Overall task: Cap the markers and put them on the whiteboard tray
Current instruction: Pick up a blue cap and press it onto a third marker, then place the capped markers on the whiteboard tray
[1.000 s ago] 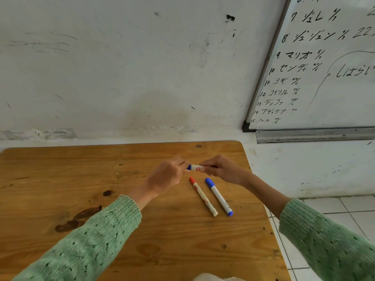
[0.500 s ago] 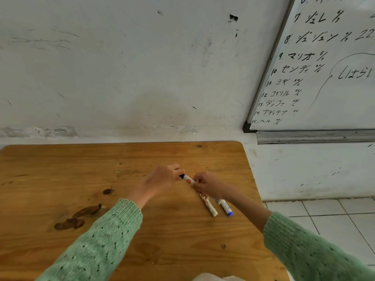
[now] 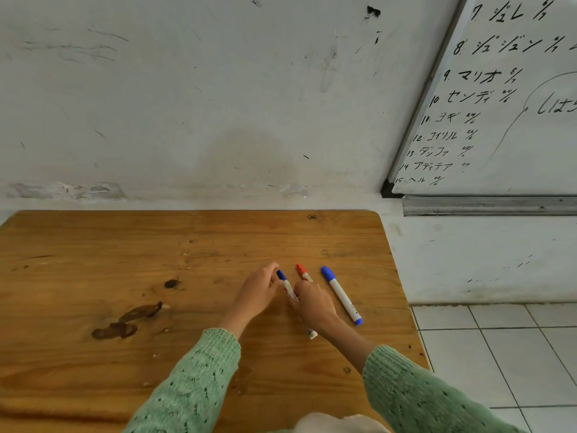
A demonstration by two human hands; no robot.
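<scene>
Three white markers lie side by side on the wooden table (image 3: 93, 251). The leftmost one (image 3: 286, 284) has a dark blue cap; my left hand (image 3: 259, 292) touches its capped end and my right hand (image 3: 313, 303) holds its barrel, low against the tabletop. The red-capped marker (image 3: 303, 272) runs under my right hand, with its tail showing below my wrist. A blue-capped marker (image 3: 342, 295) lies free to the right. The grey metal whiteboard tray (image 3: 487, 206) hangs under the whiteboard (image 3: 515, 120) on the wall at the right.
The table's right edge sits close to the markers, with white floor tiles (image 3: 499, 354) beyond it. Dark stains (image 3: 125, 320) mark the wood at the left. A white wall rises behind the table. Pale cloth (image 3: 337, 425) shows at the bottom edge.
Both hands have come down from above the table, bringing the dark-blue-capped marker to the tabletop, left of the red one. The other two markers have stayed put.
</scene>
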